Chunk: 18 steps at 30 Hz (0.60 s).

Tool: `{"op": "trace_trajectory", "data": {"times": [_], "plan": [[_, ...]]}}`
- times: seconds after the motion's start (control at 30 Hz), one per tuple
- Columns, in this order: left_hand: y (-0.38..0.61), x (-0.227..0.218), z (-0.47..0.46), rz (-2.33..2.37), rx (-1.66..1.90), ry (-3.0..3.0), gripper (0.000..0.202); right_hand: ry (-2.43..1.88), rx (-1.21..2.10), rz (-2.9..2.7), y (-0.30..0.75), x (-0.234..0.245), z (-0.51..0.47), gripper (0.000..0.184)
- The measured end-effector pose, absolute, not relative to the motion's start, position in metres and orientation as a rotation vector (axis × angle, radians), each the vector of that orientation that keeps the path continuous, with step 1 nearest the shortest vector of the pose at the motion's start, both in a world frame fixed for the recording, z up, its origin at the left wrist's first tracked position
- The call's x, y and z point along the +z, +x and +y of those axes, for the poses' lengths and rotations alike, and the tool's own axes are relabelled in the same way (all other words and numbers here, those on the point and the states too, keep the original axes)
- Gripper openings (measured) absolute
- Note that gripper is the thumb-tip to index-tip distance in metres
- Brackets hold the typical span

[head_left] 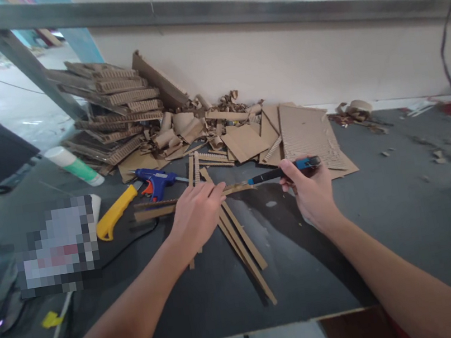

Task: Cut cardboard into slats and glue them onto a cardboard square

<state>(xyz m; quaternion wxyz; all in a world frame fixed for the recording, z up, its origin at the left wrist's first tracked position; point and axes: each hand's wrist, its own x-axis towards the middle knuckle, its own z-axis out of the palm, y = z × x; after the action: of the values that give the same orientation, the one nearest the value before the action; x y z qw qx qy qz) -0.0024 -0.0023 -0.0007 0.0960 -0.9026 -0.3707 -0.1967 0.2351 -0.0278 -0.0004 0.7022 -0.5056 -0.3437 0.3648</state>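
Note:
My right hand is wrapped round a black-and-blue utility knife, its tip pointing left. The tip meets the right end of a narrow cardboard strip. My left hand presses this strip down, its fingers close together and partly hiding it. Under and beside my left hand lie more cardboard strips, slanting toward the table's front edge. Just left of that hand is a blue glue gun with an orange trigger. A yellow-handled cutter rests farther left.
Stacked corrugated cardboard stands at the back left. Cardboard scraps and flat sheets lie along the wall. A white-and-green glue stick lies on the dark table. A metal rail crosses behind.

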Motion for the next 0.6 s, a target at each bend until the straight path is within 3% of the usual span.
{"op": "trace_trajectory", "data": {"times": [0.23, 0.6], "plan": [[-0.002, 0.002, -0.001, -1.239, -0.462, -2.691, 0.050, -1.138, 0.814, -0.787, 0.237, -0.003, -0.026, 0.051], [0.014, -0.004, 0.008, -1.245, -0.426, -2.789, 0.028, -1.139, 0.833, -0.824, 0.233, -0.007, -0.027, 0.049]]}}
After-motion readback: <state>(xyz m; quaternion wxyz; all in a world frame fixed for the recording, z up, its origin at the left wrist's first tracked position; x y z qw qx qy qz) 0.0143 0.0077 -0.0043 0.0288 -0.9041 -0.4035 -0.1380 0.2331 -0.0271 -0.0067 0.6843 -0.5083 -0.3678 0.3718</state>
